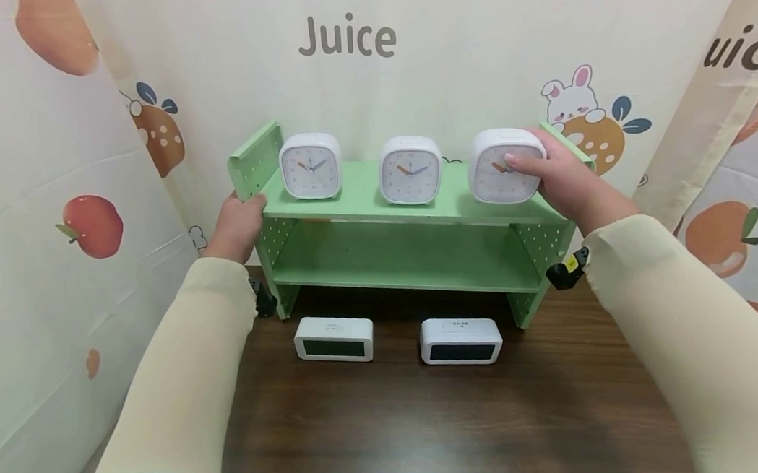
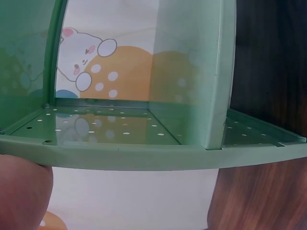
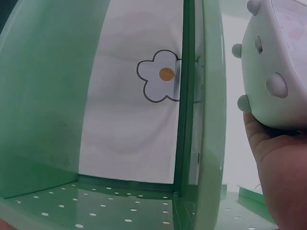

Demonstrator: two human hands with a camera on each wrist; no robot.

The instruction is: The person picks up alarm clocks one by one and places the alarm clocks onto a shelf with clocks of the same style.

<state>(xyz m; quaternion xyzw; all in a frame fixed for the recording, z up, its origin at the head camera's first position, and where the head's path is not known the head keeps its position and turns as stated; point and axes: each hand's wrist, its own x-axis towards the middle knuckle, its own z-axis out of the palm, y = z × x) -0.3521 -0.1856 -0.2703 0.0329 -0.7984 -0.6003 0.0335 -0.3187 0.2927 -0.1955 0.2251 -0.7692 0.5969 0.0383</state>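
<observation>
My right hand (image 1: 574,177) grips a white square alarm clock (image 1: 496,182) by its right side, the thumb over its dial. In the right wrist view a gap shows between the small round feet of this clock (image 3: 288,86) and the shelf's top board. My left hand (image 1: 235,227) grips the left side of the green two-tier shelf (image 1: 406,256); its fingertips are partly hidden. Two matching clocks stand on the top board: a left clock (image 1: 311,172) near the side panel and a middle clock (image 1: 411,177).
On the brown wooden table (image 1: 390,424), two white digital clocks lie before the shelf, a left one (image 1: 334,339) and a right one (image 1: 461,341). Printed curtains (image 1: 370,85) hang close behind and at both sides. Perforated end panels bound the shelf.
</observation>
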